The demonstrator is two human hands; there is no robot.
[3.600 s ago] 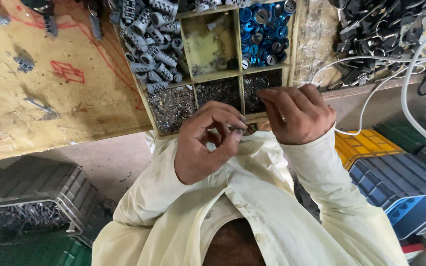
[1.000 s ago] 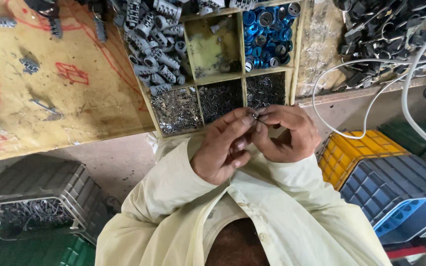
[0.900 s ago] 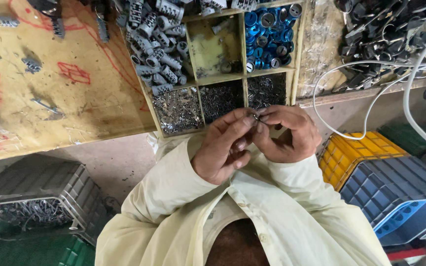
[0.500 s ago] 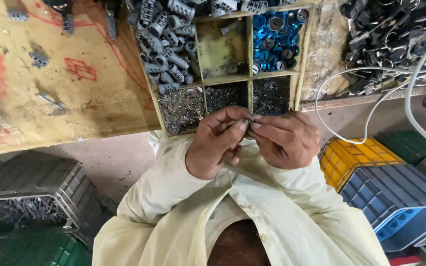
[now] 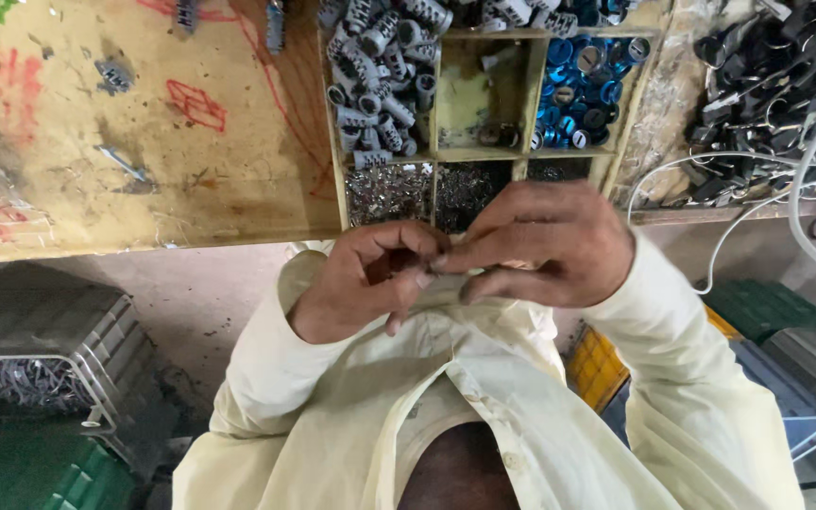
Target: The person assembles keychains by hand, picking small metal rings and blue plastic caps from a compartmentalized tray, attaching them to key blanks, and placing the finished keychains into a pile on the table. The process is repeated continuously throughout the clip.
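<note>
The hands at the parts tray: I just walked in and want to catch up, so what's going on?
A person in a pale shirt has the left hand and right hand pressed together, fingertips pinching something too small to identify. They work just in front of a wooden divided tray holding grey cylindrical parts, blue rings and small metal bits.

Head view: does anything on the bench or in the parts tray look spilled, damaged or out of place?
A few small metal parts lie loose on the worn, paint-marked wooden benchtop, outside the divided tray. White cables trail off the bench edge. Both hands, left and right, pinch something too small to make out.
</note>
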